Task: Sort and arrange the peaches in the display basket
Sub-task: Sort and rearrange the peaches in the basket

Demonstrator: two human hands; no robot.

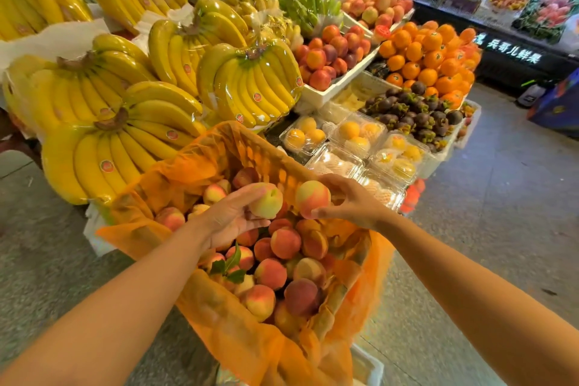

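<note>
A person's left hand (232,219), palm up, cups the left peach (266,200) with fingers curled under it, while the right hand (347,200) grasps the right peach (313,199) from its far side between thumb and curled fingers. Both fruits are held just apart above the far half of the basket (354,263). The left peach is pale yellow-green, its crease and stem dimple turned up towards the camera. The right peach shows a green-yellow top and a red blush below. Both are near round, with no clear long axis. The basket's long axis runs away from the person, angled slightly left. It is draped in an orange liner (219,316) and heaped with peaches (285,243), with green leaves (232,263) among them. Behind it lie wrapped bananas (250,84) bearing small round stickers (106,165) too blurred to read, clear boxes (360,135) of yellow fruit, mangosteens (413,110) and oranges (429,56). A lit sign (513,52) at far right reads "兵哥儿鲜果", with a cut-off character before it.
</note>
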